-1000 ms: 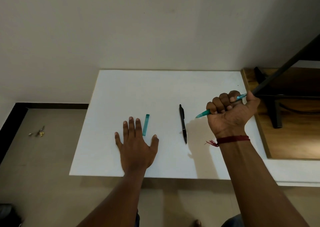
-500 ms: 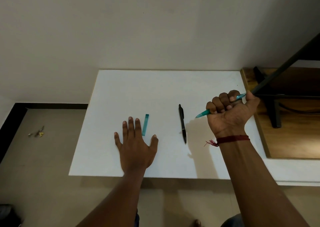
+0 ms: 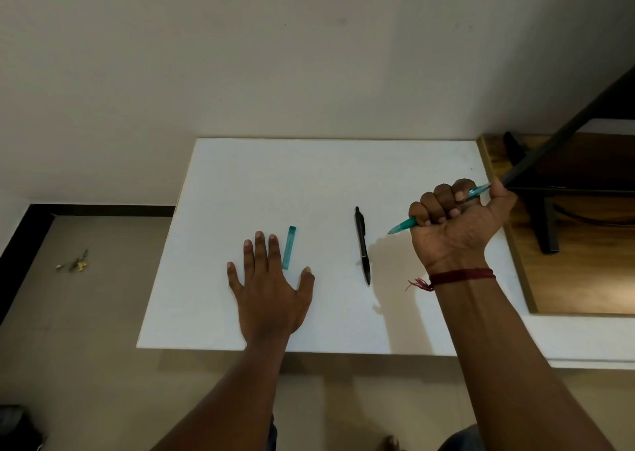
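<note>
My right hand (image 3: 453, 223) grips a teal pen (image 3: 405, 225) in a fist above the right part of the white table (image 3: 309, 175), the uncapped tip pointing down and left. The pen's teal cap (image 3: 289, 247) lies on the table just right of my left index finger. My left hand (image 3: 269, 285) rests flat on the table with its fingers spread, holding nothing. A black pen (image 3: 362, 244) lies lengthwise on the table between my two hands, untouched.
A wooden surface (image 3: 584, 265) with a black metal stand (image 3: 546, 223) adjoins the table on the right, and a dark slanted bar crosses above it. A wall stands right behind the table. Small bits of debris (image 3: 74, 263) lie on the floor at left.
</note>
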